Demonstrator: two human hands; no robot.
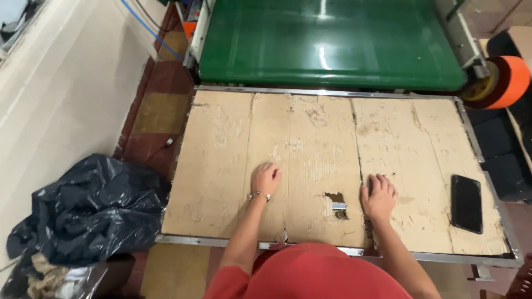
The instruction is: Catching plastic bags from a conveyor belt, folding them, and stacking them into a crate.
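— Hands?
— Left hand (266, 178) curled into a loose fist, right hand (379, 195) spread flat — both empty, resting on the worn brown cardboard sheet (310, 144) covering the metal-framed table (332, 92).
— Handling?
— Probably light, floppy, torn; grip its edges.

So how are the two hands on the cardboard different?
The left hand is curled into a loose fist, while the right hand lies flat with its fingers spread. The left wrist wears a thin bracelet; the right wrist is bare. The right hand sits beside a torn hole. Both rest on the worn cardboard, holding nothing.
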